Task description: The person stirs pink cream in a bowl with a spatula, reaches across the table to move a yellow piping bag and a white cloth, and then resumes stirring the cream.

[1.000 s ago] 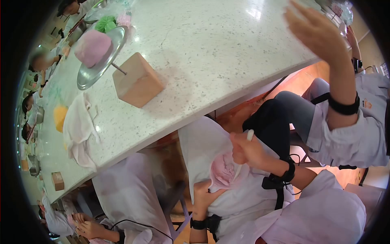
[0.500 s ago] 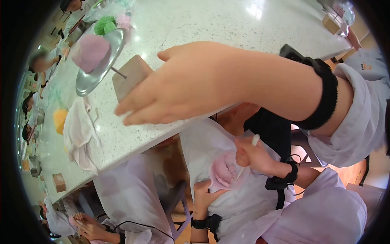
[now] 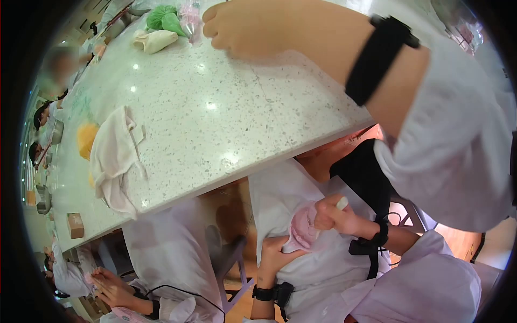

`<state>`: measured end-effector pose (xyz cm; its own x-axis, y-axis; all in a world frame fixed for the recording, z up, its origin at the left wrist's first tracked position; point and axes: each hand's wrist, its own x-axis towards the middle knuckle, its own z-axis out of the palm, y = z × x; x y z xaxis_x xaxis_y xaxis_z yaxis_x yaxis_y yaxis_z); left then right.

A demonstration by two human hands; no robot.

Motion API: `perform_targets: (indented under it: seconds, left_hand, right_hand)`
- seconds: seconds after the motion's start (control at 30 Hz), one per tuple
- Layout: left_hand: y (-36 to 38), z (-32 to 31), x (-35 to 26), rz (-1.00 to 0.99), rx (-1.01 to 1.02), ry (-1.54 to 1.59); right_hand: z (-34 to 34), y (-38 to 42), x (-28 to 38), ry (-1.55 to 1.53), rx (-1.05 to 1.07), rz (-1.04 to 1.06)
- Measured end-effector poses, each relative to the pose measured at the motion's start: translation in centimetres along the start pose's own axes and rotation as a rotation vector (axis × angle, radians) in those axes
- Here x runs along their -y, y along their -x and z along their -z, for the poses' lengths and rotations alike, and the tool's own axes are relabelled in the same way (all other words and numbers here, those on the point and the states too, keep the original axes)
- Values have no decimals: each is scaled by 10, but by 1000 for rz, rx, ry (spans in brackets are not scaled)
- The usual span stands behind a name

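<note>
Block: a small pale-brown block (image 3: 76,225) stands on the speckled white stone counter (image 3: 204,118), near its edge.
Yellow lump: a rounded yellow mass (image 3: 86,139) lies partly behind the cloth.
Cloth: a crumpled off-white cloth (image 3: 114,153) lies beside the yellow lump.
Bundle: a small cream-coloured bundle (image 3: 155,41) lies against the green bag.
Green bag: a bright green, crumpled bag (image 3: 164,19) sits between the bundle and the pink bag.
Pink bag: a clear plastic bag with pink contents (image 3: 190,20) lies on the counter just beside your left hand.
Left hand: your left hand (image 3: 242,28), black-banded at the wrist, has its fingers curled at the upper frame edge; whether they grip anything cannot be told.
Neighbour: a seated person steadies a bowl of pink mixture (image 3: 303,229) and grips a white-handled tool (image 3: 342,203).
Right hand: your right hand is out of view; its state cannot be told.
</note>
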<state>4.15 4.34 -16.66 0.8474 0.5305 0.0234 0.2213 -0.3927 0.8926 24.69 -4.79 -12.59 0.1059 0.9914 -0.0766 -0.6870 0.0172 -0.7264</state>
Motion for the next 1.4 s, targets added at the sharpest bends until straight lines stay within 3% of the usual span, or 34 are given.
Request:
perform_targets:
  seconds: [0.2, 0.3, 0.37, 0.53, 0.67, 0.77, 0.83, 0.93, 1.0, 1.07, 1.27, 1.37, 1.4]
  left_hand:
    - [0, 1, 0, -5, -38, -41]
    - [-1, -3, -4, -7, -109, 49]
    - [3, -9, 6, 41, -118, 64]
    - [1, -5, -2, 49, -138, 217]
    - [-3, 4, -22, -29, -158, 352]
    - [-5, -3, -19, 2, -163, 350]
    - [-6, -8, -14, 70, -180, 319]
    - [-7, -3, -13, -64, -186, 153]
    - [-4, -1, -11, -48, -151, 99]
    - [2, 1, -8, 80, -72, 102]
    - [-2, -3, -12, -31, -235, 160]
    - [1, 3, -13, 16, -71, 136]
    - [3, -1, -9, 21, -108, 148]
  right_hand:
    - [-12, -2, -9, -238, -324, 251]
    - [-24, -11, -6, -190, -441, 378]
    - [-33, -20, 15, -118, -392, 404]
    - [-69, -96, 55, 493, 0, 508]
    - [-131, -219, 50, 1140, 523, 918]
    - [-186, -312, 37, 1362, 881, 1162]
    - [-211, -334, 55, 1504, 894, 1112]
    - [-221, -298, 104, 1925, 478, 698]
    - [-219, -288, 104, 1760, 399, 768]
    - [-236, -300, 103, 2177, 791, 1376]
    - [-251, -336, 5, 1909, 1050, 1793]
    - [-246, -324, 26, 1781, 1059, 1596]
    - [-247, -321, 36, 1889, 1084, 1492]
